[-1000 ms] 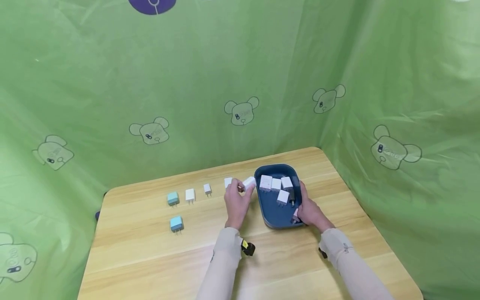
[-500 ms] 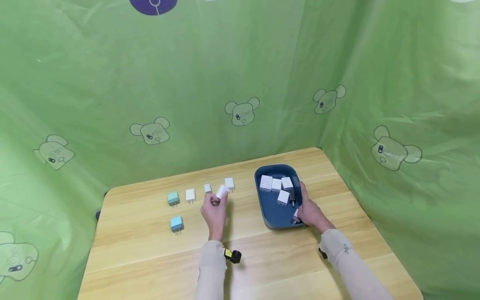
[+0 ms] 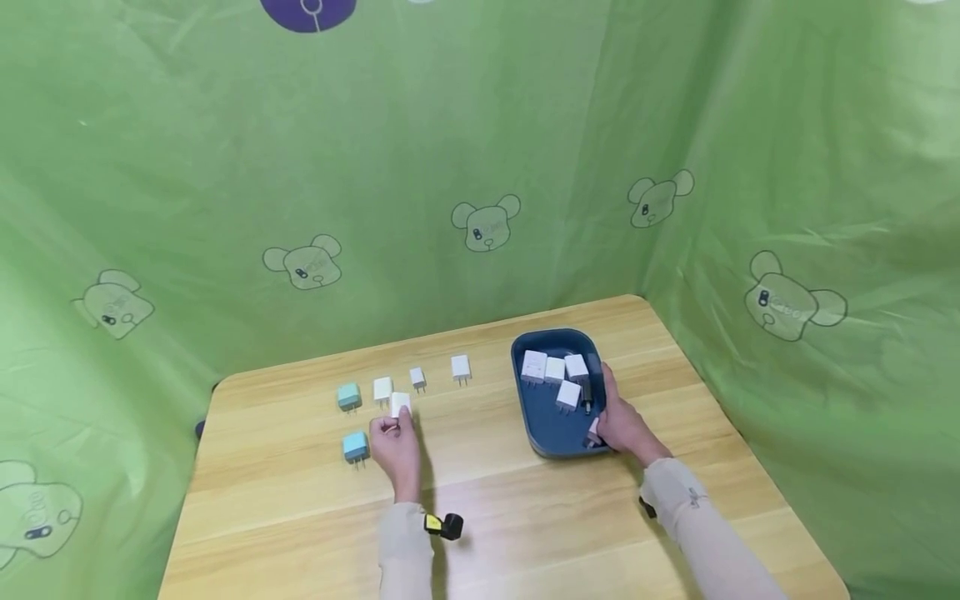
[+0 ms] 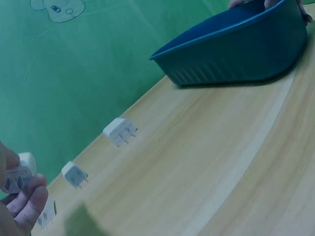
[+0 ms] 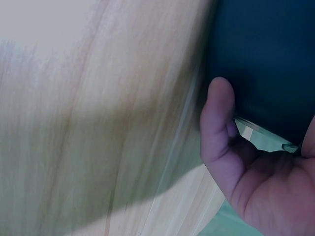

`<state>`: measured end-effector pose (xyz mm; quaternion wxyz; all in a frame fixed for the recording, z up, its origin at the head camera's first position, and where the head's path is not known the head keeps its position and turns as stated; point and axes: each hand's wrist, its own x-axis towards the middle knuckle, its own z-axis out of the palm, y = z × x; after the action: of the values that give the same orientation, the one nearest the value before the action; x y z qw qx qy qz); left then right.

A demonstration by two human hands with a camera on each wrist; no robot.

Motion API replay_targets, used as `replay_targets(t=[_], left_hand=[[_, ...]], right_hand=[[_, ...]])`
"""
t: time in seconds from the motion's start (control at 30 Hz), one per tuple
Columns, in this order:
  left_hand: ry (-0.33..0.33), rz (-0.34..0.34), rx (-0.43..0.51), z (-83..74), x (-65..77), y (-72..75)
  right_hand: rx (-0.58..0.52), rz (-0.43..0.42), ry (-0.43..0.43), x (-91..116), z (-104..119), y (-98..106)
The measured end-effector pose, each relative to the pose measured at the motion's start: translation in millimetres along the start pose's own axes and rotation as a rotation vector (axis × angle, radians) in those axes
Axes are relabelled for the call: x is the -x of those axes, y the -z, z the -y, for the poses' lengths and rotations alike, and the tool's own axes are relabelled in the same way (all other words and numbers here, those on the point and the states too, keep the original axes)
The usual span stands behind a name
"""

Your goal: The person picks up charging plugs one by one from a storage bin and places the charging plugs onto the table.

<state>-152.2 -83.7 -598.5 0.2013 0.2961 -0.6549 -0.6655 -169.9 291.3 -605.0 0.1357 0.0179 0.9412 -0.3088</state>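
My left hand [image 3: 397,450] pinches a white charger plug [image 3: 401,403] between thumb and fingers, over the left part of the table. In the left wrist view the held charger [image 4: 19,174] shows its prong face at the left edge. Just beyond it lies another white charger [image 3: 382,389], partly overlapped in the head view. A teal charger [image 3: 348,397] and a blue charger [image 3: 356,447] lie to the left. My right hand [image 3: 626,423] grips the right side wall of a dark blue bin [image 3: 536,421]; in the right wrist view, fingers [image 5: 221,101] lie along its outside.
Inside the bin are several white chargers [image 3: 567,395] and a black one [image 3: 587,398]. A small white charger [image 3: 417,379] and a larger white charger [image 3: 461,368] lie along the back of the wooden table [image 3: 495,517]. A green curtain [image 3: 390,150] hangs behind.
My left hand has carried the white charger leftward, away from the bin's edge, past the back-row chargers. My right hand and the bin have stayed in place.
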Motion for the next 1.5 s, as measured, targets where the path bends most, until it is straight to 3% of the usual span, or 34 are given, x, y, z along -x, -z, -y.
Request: replay_targets(t=[0.17,0.5,0.83,1.5], left_hand=[[0.049,-0.032,-0.016,6.8,-0.6,6.8],[0.176,-0.029,0.038,9.2,3.7,18.4],[0.169,-0.066,-0.049,15.5,4.2,23.6],[0.231,-0.019,-0.028,24.5,-0.4,31.8]], right_hand=[[0.015,-0.009,0.001,0.6,-0.6,-0.7],[-0.001,0.007,0.003,-1.9,-3.4,-0.2],[0.003,-0.002,-0.011,-1.7,-1.5,-0.9],[-0.001,0.011,-0.012,-2.4,-0.9,-1.0]])
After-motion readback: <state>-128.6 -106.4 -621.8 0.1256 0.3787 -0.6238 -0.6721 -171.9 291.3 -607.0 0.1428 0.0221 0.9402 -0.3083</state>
